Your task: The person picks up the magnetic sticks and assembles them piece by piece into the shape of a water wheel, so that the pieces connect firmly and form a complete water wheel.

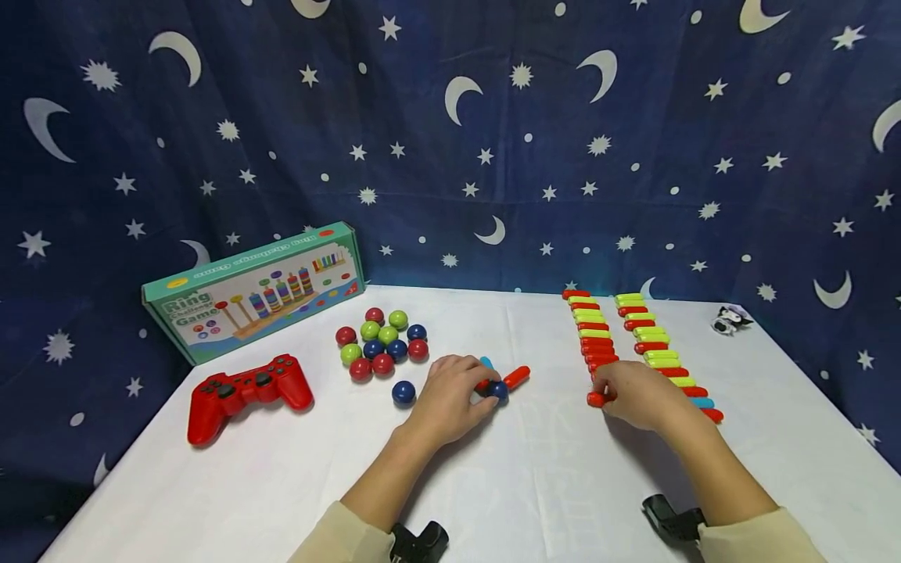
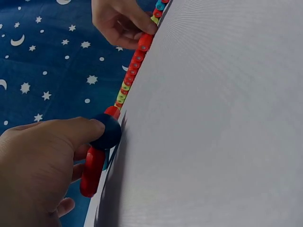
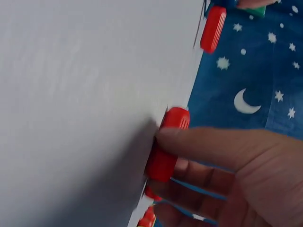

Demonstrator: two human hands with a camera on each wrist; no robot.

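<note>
My left hand (image 1: 449, 397) pinches a dark blue ball (image 2: 108, 135) between thumb and fingers, low over the white table. Two red rods (image 1: 517, 378) and a light blue rod (image 1: 486, 362) meet or lie close to this ball; the fingers partly hide the joins. Farther right, my right hand (image 1: 637, 393) holds a short red rod (image 3: 163, 164) at the table surface, thumb on its near side. That rod is beside the lower end of a column of red and yellow-green rods (image 1: 594, 340). A second column of rods (image 1: 651, 346), with one light blue, runs behind the right hand.
Red, green and blue balls (image 1: 383, 364) cluster left of centre, with a single blue ball (image 1: 403, 392) nearer me. A red game controller (image 1: 249, 391) and a green ring game box (image 1: 256, 289) stand left. A small black-and-white figure (image 1: 730, 320) is at the back right.
</note>
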